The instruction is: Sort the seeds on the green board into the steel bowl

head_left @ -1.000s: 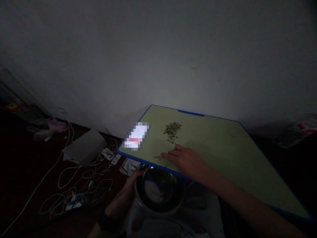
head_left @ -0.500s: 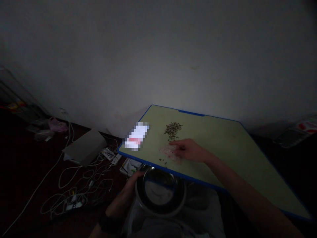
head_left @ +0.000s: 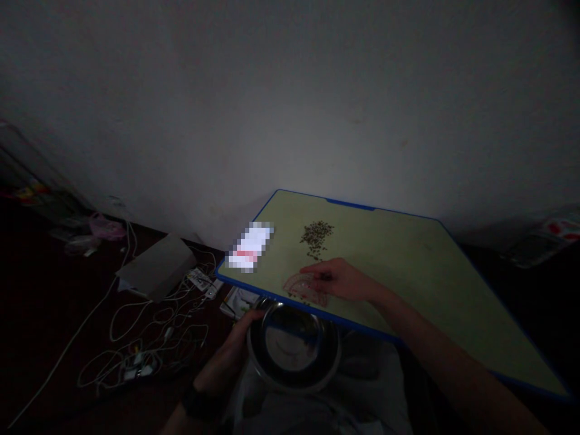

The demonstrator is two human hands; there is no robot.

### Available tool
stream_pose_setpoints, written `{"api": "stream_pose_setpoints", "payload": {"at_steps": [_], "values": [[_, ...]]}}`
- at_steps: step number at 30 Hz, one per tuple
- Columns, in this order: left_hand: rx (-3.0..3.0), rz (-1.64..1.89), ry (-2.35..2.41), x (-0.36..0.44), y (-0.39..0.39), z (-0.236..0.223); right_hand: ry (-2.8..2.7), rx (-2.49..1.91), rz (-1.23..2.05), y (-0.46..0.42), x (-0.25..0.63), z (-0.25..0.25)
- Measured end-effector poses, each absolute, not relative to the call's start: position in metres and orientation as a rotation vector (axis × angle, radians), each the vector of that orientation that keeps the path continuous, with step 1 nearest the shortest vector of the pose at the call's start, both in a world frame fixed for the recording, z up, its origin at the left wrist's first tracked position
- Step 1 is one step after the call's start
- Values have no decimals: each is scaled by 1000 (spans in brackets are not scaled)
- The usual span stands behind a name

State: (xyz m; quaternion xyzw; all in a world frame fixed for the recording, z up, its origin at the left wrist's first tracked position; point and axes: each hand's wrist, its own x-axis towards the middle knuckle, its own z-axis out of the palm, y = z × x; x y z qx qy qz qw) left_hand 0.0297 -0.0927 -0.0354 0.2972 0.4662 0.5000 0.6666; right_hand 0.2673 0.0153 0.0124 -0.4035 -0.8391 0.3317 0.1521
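Note:
A low green table (head_left: pixel 408 266) with a blue rim stands against a pale wall. A small heap of dark seeds (head_left: pixel 316 234) lies on it. My right hand (head_left: pixel 342 279) rests just in front of the heap, fingers pinched on a clear half-round plastic piece (head_left: pixel 304 287) that touches the tabletop near a few stray seeds. My left hand (head_left: pixel 233 350) grips the rim of a steel bowl (head_left: pixel 293 349), held under the table's near edge over my lap.
A lit phone screen (head_left: pixel 249 246) lies at the table's left corner. On the dark floor to the left are a grey flat box (head_left: pixel 154 267), tangled white cables (head_left: pixel 149 338) and plastic bags (head_left: pixel 102 228). Papers lie at far right (head_left: pixel 544 241).
My right hand drew back from lying flat near the table's edge, closed on the clear plastic piece, and now holds it against the tabletop. The bowl and left hand stayed put.

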Motion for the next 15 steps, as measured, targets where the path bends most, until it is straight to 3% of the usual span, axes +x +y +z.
{"api": "stream_pose_setpoints", "payload": {"at_steps": [6,15], "values": [[462,984,1084,32,-78,-56,-2447,-1106,975,11,263,14],[665,1071,1042,21,-87,-71,-2457,-1115,886,5,260,19]]}}
